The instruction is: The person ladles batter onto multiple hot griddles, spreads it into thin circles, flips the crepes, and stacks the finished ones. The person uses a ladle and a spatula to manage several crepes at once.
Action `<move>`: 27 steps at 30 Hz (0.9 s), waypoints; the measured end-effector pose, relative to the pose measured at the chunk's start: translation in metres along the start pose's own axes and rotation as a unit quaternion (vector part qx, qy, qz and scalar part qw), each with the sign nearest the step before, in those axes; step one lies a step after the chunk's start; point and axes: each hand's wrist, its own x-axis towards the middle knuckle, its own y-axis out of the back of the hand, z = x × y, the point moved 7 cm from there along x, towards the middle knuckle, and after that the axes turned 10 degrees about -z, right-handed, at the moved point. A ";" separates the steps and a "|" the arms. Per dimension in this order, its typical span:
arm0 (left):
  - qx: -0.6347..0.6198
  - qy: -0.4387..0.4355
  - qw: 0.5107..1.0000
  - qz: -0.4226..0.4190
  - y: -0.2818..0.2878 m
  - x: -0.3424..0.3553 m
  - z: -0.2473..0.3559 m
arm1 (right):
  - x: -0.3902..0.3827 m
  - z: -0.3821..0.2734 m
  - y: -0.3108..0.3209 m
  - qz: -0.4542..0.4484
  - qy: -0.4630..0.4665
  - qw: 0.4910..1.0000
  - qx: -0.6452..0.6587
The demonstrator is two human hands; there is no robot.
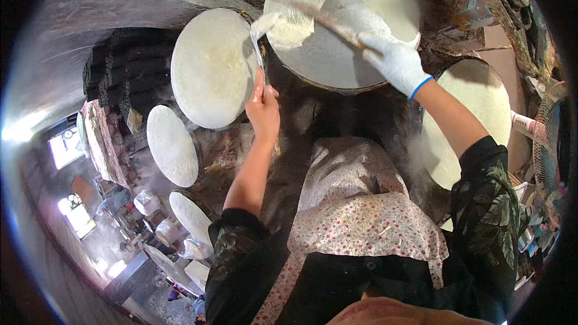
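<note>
My left hand (263, 108) is bare and closed round the thin handle of a ladle (264, 26). Its bowl, coated in white batter, is beside the left rim of a large round griddle (328, 75). A white work glove with a blue cuff covers my right hand (394, 63), which grips a wooden spreader (325, 22) blurred by motion. The spreader reaches across the griddle, over a thick patch of white batter (295, 31). A thin pale layer coats much of the far side. My right arm's shadow falls on the surface.
Left of the large griddle are more round griddles with pale sheets: a big one (214, 72) and smaller ones (173, 147). Another pale round (469, 114) lies under my right forearm. A jar (475, 12) stands at the far right, and a fan (549, 126) is at the right edge.
</note>
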 end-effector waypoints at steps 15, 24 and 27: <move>-0.082 -0.266 0.955 -0.103 0.116 -0.085 0.079 | -0.131 -0.072 -0.063 0.189 -0.046 0.841 0.505; -0.154 -0.305 0.932 -0.122 0.213 -0.081 0.112 | 0.095 -0.284 -0.190 0.198 -0.076 0.910 0.357; -0.168 -0.249 0.946 -0.121 0.234 -0.085 0.080 | 0.039 -0.266 -0.179 0.186 -0.141 0.889 0.393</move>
